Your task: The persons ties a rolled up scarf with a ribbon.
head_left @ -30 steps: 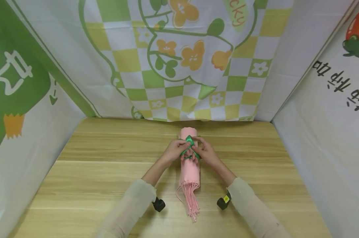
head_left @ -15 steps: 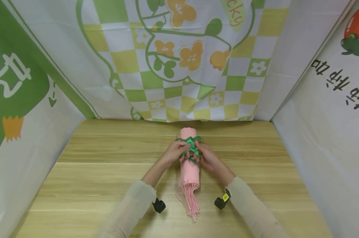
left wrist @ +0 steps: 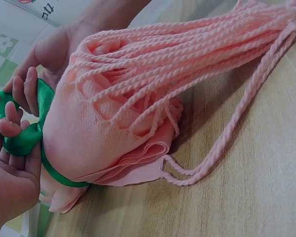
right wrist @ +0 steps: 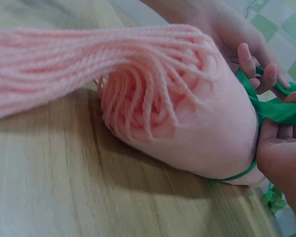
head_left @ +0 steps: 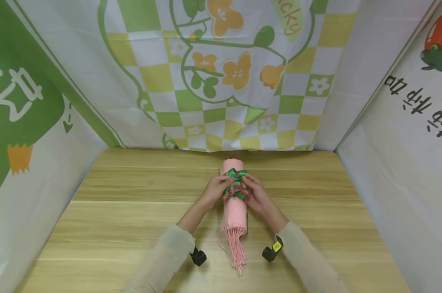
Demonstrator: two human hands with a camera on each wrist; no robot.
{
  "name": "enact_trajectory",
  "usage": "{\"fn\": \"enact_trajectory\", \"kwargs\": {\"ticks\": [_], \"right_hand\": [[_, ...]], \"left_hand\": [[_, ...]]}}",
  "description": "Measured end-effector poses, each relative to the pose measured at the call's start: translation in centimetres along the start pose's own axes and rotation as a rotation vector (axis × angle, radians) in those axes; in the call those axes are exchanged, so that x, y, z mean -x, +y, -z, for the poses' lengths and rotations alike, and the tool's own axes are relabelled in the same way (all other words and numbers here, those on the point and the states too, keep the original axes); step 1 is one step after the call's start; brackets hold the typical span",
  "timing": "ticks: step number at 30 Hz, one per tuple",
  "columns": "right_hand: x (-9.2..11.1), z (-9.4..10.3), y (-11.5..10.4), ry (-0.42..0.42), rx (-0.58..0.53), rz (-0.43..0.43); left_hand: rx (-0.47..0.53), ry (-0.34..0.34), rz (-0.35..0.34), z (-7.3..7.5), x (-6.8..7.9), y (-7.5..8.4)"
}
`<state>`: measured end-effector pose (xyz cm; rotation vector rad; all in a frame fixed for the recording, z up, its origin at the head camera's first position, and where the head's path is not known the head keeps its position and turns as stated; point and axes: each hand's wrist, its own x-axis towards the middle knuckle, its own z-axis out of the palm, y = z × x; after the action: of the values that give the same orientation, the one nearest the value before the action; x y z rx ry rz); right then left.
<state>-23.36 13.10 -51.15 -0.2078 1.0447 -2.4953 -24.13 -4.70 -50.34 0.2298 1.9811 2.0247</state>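
Note:
A rolled pink scarf [head_left: 234,213] lies lengthwise on the table, its twisted fringe [head_left: 236,248] toward the near side. Round its middle runs a green satin ribbon [left wrist: 64,177], looped on top where both hands meet. From the left, my left hand [head_left: 215,188] pinches the ribbon between thumb and fingers. On the other side my right hand [head_left: 256,193] also pinches a ribbon loop. The right wrist view shows the green ribbon [right wrist: 278,111] drawn between the fingers of both hands. Parts of the knot are hidden behind fingers.
The wooden table [head_left: 133,228] spreads out on both sides of the scarf. A checked, flowered curtain [head_left: 191,106] hangs at its back edge, and printed cloth walls [head_left: 396,171] stand left and right. A black wrist camera [head_left: 198,256] sits under the left sleeve.
The right hand has shifted its fingers along the ribbon, and the green loops on top have changed shape and spread sideways. The left hand keeps its pinch; the scarf stays in place.

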Motion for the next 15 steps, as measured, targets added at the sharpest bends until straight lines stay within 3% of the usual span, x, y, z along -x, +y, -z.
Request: {"fn": "enact_trajectory", "kwargs": {"ticks": [9,15], "right_hand": [[0.3,0.28,-0.24,-0.041,0.03,0.041],[0.47,0.1,-0.49,-0.077,0.052,0.054]], "left_hand": [[0.02,0.005,-0.013,-0.19,-0.04,0.0],[0.061,0.043,0.005,-0.13,-0.13,0.1]]}}
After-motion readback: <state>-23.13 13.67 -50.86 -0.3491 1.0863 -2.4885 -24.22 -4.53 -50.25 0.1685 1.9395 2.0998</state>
